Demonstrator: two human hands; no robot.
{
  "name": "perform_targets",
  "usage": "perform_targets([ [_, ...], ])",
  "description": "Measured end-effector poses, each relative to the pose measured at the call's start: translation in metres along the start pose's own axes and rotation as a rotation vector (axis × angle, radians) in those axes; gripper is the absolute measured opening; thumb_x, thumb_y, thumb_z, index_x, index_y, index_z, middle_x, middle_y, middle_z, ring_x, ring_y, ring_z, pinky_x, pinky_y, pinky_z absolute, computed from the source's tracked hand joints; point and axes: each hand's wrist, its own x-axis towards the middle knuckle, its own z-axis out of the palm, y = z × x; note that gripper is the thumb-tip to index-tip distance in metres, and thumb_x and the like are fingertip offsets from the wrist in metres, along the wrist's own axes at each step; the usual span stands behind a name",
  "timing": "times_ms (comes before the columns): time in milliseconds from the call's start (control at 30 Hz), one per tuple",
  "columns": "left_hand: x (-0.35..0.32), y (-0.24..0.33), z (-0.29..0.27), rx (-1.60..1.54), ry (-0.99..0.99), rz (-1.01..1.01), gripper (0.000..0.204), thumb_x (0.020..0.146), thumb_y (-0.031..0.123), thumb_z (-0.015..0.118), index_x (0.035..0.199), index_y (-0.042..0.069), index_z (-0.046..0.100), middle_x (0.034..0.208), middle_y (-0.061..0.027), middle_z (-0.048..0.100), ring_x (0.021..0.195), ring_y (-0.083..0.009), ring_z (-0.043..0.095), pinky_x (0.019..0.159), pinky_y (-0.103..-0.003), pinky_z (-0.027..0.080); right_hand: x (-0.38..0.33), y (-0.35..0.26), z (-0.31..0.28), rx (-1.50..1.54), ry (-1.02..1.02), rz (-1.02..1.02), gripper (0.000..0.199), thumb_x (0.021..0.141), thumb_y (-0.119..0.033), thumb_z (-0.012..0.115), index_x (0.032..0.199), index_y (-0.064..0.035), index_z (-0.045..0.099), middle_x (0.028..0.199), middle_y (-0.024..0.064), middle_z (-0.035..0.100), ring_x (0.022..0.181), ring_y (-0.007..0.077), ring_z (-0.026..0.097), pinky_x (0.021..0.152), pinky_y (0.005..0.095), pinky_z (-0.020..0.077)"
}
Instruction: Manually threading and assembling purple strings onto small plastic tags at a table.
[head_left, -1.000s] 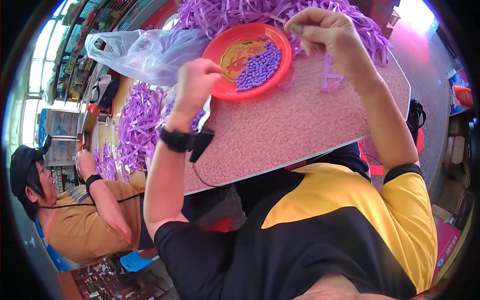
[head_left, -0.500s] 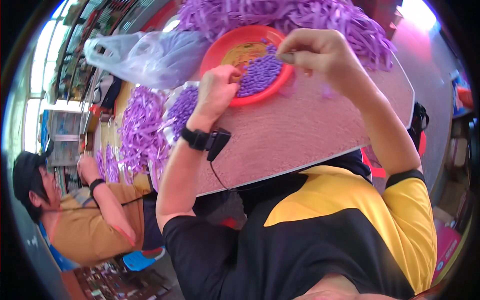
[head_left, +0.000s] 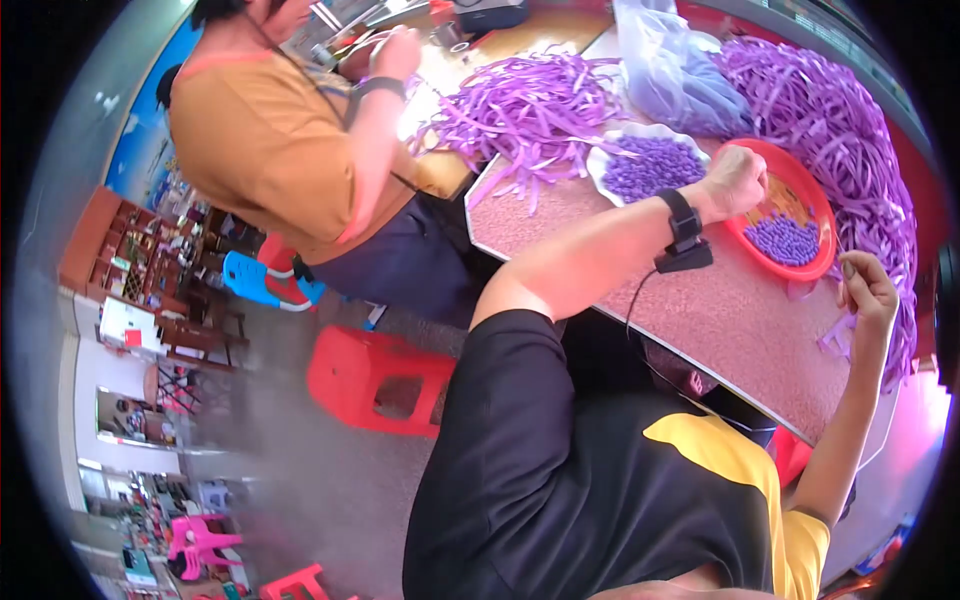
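Observation:
My left hand (head_left: pixel 738 180) is closed in a fist at the left rim of a round red plastic bowl (head_left: pixel 829 225). Whatever its fingers may hold is hidden. Small purple beads (head_left: pixel 783 240) are heaped in the lower part of that bowl. To the right of the bowl is my right hand (head_left: pixel 868 285), fingers curled and thumb against them; anything pinched there is too fine to see. Close by my left wrist, a white scalloped dish (head_left: pixel 600 165) is filled with more purple beads (head_left: pixel 650 168). A dark strap with a small black box circles that wrist.
Purple ribbons pile up along the table's far right (head_left: pixel 840 120) and at the left (head_left: pixel 530 105). A clear plastic bag (head_left: pixel 680 75) lies between them. A co-worker in an orange shirt (head_left: pixel 265 150) stands left of the table (head_left: pixel 720 310). A red stool (head_left: pixel 375 375) stands on the floor.
The view has swung left, showing more of the co-worker and room. My right hand, earlier over the bowl with a thin needle-like strand, is now beside it. My left fist stays by the bowl.

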Motion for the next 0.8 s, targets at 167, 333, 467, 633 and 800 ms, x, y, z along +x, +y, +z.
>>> perform_targets([
  [167,-0.02,0.066,-0.043,-0.83,0.08,-0.583,0.002,0.076,-0.001,0.07,0.077,-0.002,0.07,0.067,-0.0073,0.066,0.054,-0.012,0.06,0.049,-0.026,0.048,0.003,0.005,0.002,-0.069,-0.057,0.001,0.014,0.095,-0.009,0.06,0.104,-0.0052,0.069,0.072,-0.0046,0.056,0.054,0.003,0.045,0.049,0.0187,0.0293],
  [333,-0.072,0.079,-0.04,-1.014,0.145,-0.116,0.016,0.093,0.012,0.058,0.098,-0.002,0.066,0.089,-0.0078,0.068,0.066,-0.0136,0.062,0.06,-0.028,0.051,-0.009,-0.01,0.028,-0.32,-0.052,-0.029,0.019,0.091,-0.008,0.059,0.105,-0.0042,0.071,0.078,-0.0038,0.06,0.063,0.0031,0.045,0.056,0.0205,0.0347],
  [467,-0.085,0.087,-0.05,-1.631,0.029,-0.701,0.02,0.093,0.013,0.055,0.106,-0.002,0.063,0.087,-0.0059,0.06,0.079,-0.0147,0.056,0.062,-0.028,0.043,-0.023,-0.045,0.07,-0.409,-0.105,-0.129,0.02,0.086,0.001,0.062,0.103,-0.0032,0.071,0.082,0.0012,0.067,0.073,0.008,0.057,0.066,0.0256,0.0463],
  [633,-0.082,0.115,-0.036,-1.635,0.033,-0.825,0.021,0.094,0.009,0.056,0.108,-0.006,0.063,0.087,-0.0088,0.062,0.077,-0.0158,0.058,0.059,-0.029,0.043,-0.035,-0.04,0.068,-0.47,-0.011,-0.237,0.016,0.084,-0.006,0.067,0.099,-0.0078,0.072,0.083,0.0123,0.07,0.073,0.0245,0.068,0.069,0.0362,0.0532],
  [800,-0.08,0.123,-0.027,-1.574,0.028,-0.819,0.022,0.095,0.008,0.055,0.11,-0.006,0.063,0.089,-0.01,0.063,0.078,-0.0167,0.059,0.059,-0.029,0.044,-0.038,-0.038,0.068,-0.551,-0.005,-0.373,0.013,0.081,-0.008,0.067,0.093,-0.0082,0.071,0.084,0.01,0.07,0.077,0.031,0.068,0.066,0.0393,0.0531],
])
